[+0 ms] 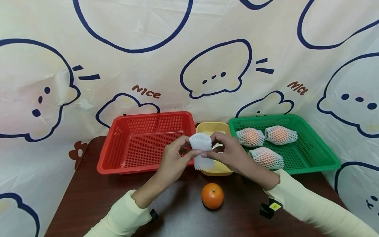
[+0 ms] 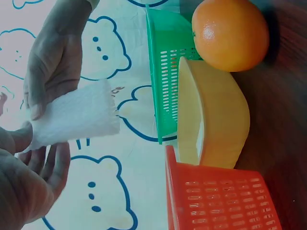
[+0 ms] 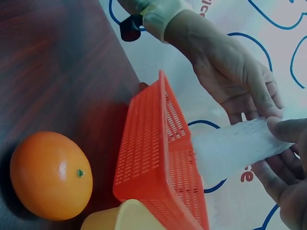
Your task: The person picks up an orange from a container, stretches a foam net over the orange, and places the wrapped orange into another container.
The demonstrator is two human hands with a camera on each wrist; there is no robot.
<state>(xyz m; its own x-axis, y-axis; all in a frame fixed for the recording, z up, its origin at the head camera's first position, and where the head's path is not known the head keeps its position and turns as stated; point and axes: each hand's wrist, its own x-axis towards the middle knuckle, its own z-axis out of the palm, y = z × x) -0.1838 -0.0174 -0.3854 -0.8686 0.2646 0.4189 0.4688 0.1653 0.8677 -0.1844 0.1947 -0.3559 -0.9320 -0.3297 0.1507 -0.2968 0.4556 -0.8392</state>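
Note:
A white foam fruit net is held up in front of the yellow bin, pinched from both sides. My left hand grips its left edge between thumb and fingers, and my right hand does the same on the right. In the left wrist view the foam net looks like a flattened sleeve, its far end sticking out past the fingers. An orange sits on the table below the hands, touched by neither.
The red basket stands at the back left with nothing in it. Beside it is the yellow bin, partly hidden by the hands. At right, a green basket holds several net-wrapped fruits. A patterned cloth hangs behind the dark wooden table.

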